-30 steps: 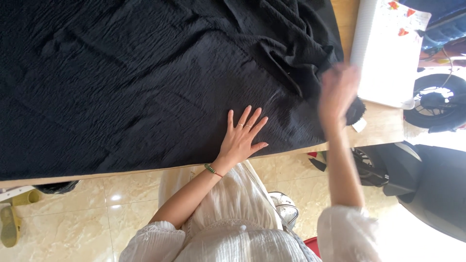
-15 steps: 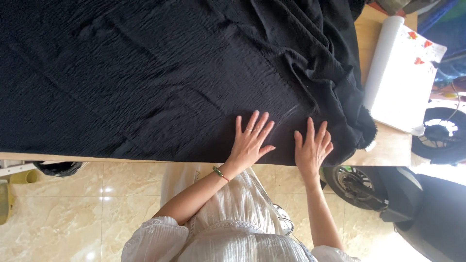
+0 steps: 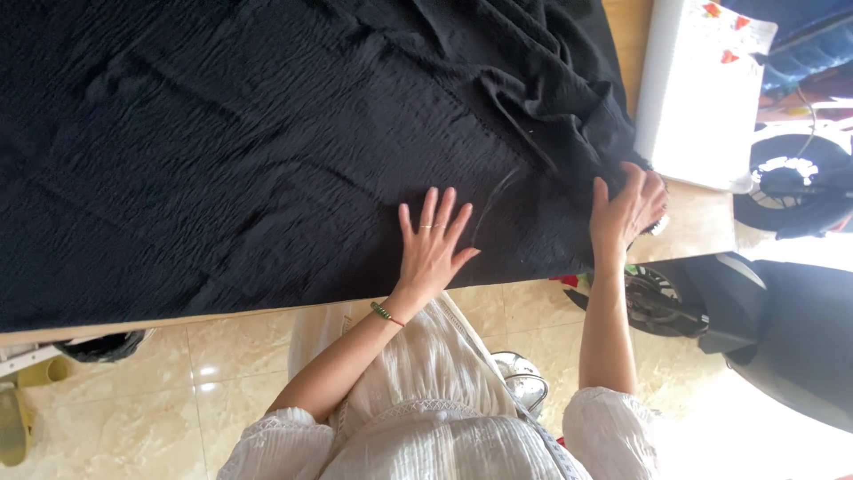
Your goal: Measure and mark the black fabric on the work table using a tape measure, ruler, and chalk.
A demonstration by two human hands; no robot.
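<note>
Black crinkled fabric spread across the wooden surface. Left hand flat on it near the front edge, fingers splayed open. Right hand at the bunched right end, fingers open, pressing cloth.

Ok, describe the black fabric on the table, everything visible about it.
The black fabric is a large crinkled, matte cloth spread over most of the wooden table, its near edge lying along the table's edge. The broad middle lies fairly flat with shallow creases; toward the far right it bunches into deep folds. The left hand presses flat on it, fingers spread, near the front edge. The right hand rests on its bunched right end, beside a white box.
</note>
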